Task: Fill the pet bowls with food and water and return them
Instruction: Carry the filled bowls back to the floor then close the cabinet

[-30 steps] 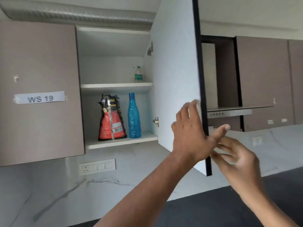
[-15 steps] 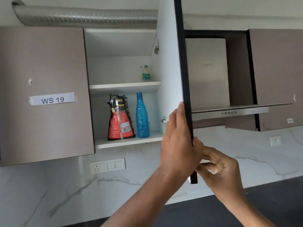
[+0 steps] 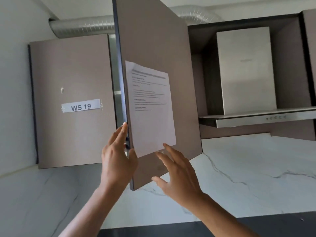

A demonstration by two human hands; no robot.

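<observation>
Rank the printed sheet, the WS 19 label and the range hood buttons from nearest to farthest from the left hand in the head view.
1. Printed sheet, on the door just right of the left hand.
2. WS 19 label, up and left.
3. Range hood buttons, far right.

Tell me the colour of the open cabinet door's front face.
Taupe brown cabinet door, seen in the head view.
</observation>
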